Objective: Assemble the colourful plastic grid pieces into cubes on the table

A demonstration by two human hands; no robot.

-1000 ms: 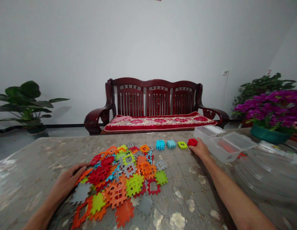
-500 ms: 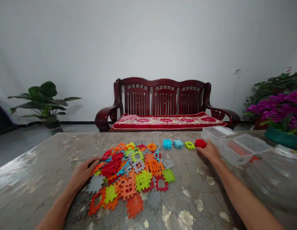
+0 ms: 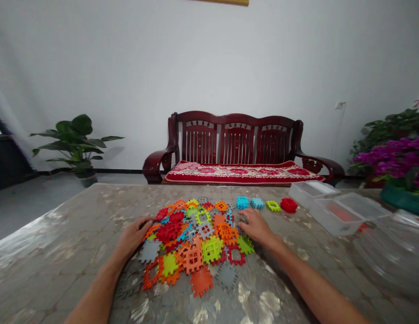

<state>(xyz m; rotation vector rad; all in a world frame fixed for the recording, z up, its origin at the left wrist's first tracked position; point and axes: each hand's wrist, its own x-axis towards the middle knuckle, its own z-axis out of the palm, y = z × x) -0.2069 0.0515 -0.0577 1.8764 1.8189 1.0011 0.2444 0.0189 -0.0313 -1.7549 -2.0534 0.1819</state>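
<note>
A pile of flat, toothed plastic tiles (image 3: pixel 192 238) in orange, red, green, grey and blue lies on the marbled table (image 3: pixel 61 252). My left hand (image 3: pixel 132 236) rests flat at the pile's left edge, fingers spread on the tiles. My right hand (image 3: pixel 257 226) lies on the pile's right edge, fingers stretched toward a grey tile. Behind the pile stands a row of separate tiles: two blue tiles (image 3: pixel 243 202), a green tile (image 3: pixel 273 206) and a red tile (image 3: pixel 289 205).
Clear plastic boxes (image 3: pixel 334 211) stand at the table's right, one holding something red. Clear lids (image 3: pixel 388 252) lie further right. A pot of purple flowers (image 3: pixel 402 166) is at the far right. A wooden bench (image 3: pixel 239 148) and a leafy plant (image 3: pixel 77 144) stand beyond the table.
My right hand has let go of the red tile at the end of the row and come back left to the pile's right edge. The left hand stays on the pile.
</note>
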